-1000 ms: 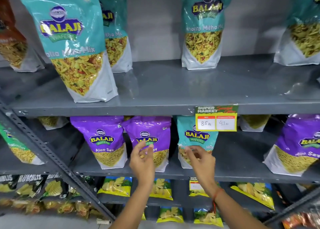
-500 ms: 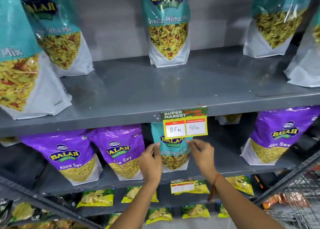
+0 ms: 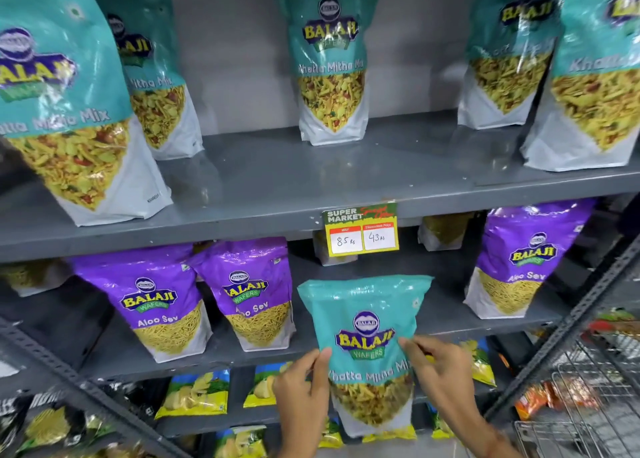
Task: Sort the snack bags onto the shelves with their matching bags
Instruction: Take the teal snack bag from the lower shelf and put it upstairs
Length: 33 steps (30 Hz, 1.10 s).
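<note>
A: Holding a teal Khatta Mitha Mix bag (image 3: pixel 363 333) with both hands, lower centre of the frame. Left hand (image 3: pixel 304 388) pinching the bag's left edge, thumb on the front; right hand (image 3: pixel 440 371) clamped on the right edge, fingers curled over it. So both grips closed on the same bag.

B: Out of the shelf or in it?

A: Out in front of the middle shelf (image 3: pixel 443 322), upright, tipped a bit to the left. Bottom of it overlapping the yellow chip packets (image 3: pixel 194 393) lower down.

B: Anything beside it?

A: Two purple Aloo Sev bags (image 3: pixel 249 294) standing just left of it, another purple one (image 3: pixel 519 260) toward the right edge. Upper shelf (image 3: pixel 294 183) across the top half of the frame, carrying matching teal bags (image 3: pixel 330 66): two at upper left, one centre, two at upper right. Yellow price tag (image 3: pixel 361 230) stuck on that shelf's front lip, just above the held bag. Wire basket (image 3: pixel 581 405) in the lower right corner.
</note>
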Available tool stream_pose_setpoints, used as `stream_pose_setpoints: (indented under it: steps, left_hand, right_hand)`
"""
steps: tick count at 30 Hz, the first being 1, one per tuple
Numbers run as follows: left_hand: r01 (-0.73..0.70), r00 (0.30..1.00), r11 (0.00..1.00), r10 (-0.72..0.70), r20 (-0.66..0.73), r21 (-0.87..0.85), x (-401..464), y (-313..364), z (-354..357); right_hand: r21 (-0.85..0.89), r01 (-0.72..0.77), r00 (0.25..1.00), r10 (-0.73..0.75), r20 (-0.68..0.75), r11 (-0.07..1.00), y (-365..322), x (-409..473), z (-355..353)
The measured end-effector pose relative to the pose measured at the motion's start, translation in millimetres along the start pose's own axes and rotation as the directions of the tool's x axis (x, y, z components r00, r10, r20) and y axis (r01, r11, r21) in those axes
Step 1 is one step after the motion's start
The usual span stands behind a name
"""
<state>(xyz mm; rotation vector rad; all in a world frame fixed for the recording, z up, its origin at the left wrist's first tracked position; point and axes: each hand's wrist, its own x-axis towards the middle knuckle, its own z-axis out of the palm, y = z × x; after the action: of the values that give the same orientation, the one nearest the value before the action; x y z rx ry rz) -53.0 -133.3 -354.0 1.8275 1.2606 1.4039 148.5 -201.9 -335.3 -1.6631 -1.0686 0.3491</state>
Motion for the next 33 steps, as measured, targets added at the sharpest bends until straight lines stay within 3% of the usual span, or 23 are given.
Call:
stream_pose_setpoints:
  steps: [4,8,12,15,18,22,33]
  left_hand:
    - [-0.072,0.99,0.994,0.06,-0.126,-0.087,2.5,38.0,-28.2]
    - [-0.141,0.975,0.963,0.094,-0.203,-0.231,42.2,98.0,-59.7]
    - [-0.314,0.937,0.912,0.252,-0.243,-0.264,102.9,172.0,-89.5]
    - [-0.39,0.908,0.879,0.319,-0.271,-0.273,154.8,216.3,-101.3]
    - [-0.418,0.891,0.849,0.314,-0.328,-0.324,201.1,243.0,-101.3]
    - [-0.414,0.887,0.834,0.28,-0.366,-0.365,244.6,254.9,-92.8]
    - [-0.316,0.899,0.917,0.208,-0.384,-0.244,286.5,231.7,-52.8]
  right_hand:
    - [-0.019,0.217,0.973,-0.218,-0.082,0.976,-52.2,-13.5,-27.6]
    - [0.075,0.367,0.92,-0.35,-0.177,0.927,-122.5,1.3,-49.4]
    - [0.042,0.519,0.829,-0.491,-0.268,0.854,-204.1,39.6,-70.7]
    - [0.17,0.584,0.796,-0.52,-0.309,0.794,-256.7,80.2,-79.9]
    - [0.147,0.643,0.745,-0.568,-0.35,0.752,-293.9,121.7,-80.0]
    - [0.176,0.622,0.765,-0.545,-0.342,0.763,-305.5,169.1,-71.1]
    - [0.147,0.537,0.831,-0.49,-0.264,0.831,-278.9,231.2,-44.1]
